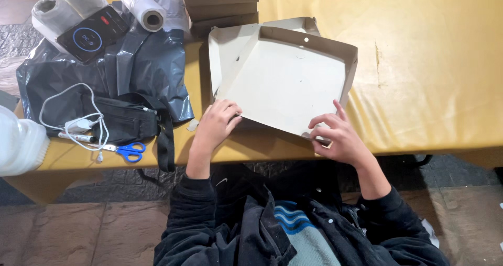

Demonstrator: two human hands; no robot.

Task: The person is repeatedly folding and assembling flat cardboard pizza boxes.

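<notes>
A flat grey cardboard box (283, 77), partly folded with its far and right walls raised, lies on the yellow table (429, 61). My left hand (216, 123) rests at the box's near left corner, fingers curled onto its edge. My right hand (335, 132) presses on the near right edge, fingers spread over the cardboard flap. Both hands are in contact with the box.
A stack of folded cardboard boxes (222, 4) stands behind. At left lie a grey plastic bag (141, 61), a black pouch (128, 122), blue-handled scissors (128, 150), a white charger cable (78, 124), a phone (93, 34) and plastic film rolls (141, 6). The table's near edge is close to my body.
</notes>
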